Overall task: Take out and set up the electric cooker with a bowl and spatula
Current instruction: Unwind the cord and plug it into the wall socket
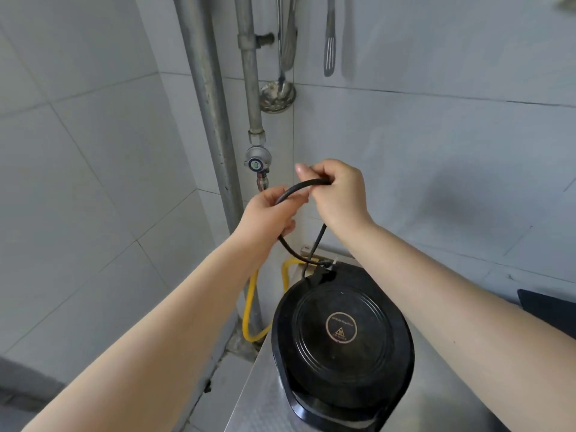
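A black round electric cooker (341,338) sits on the steel counter (255,406), near its left edge. Its black power cord (299,187) rises from the cooker's back and loops up between my hands. My left hand (269,219) is closed around one part of the cord, and my right hand (335,194) grips it a little higher and to the right. A slotted metal spatula (329,48) hangs on the tiled wall above. No bowl is in view.
A metal ladle (277,95) and other utensils hang by grey pipes (249,73) in the corner. A gas valve (257,162) and yellow hose (249,307) run down left of the counter. A dark object (545,307) lies at the right edge.
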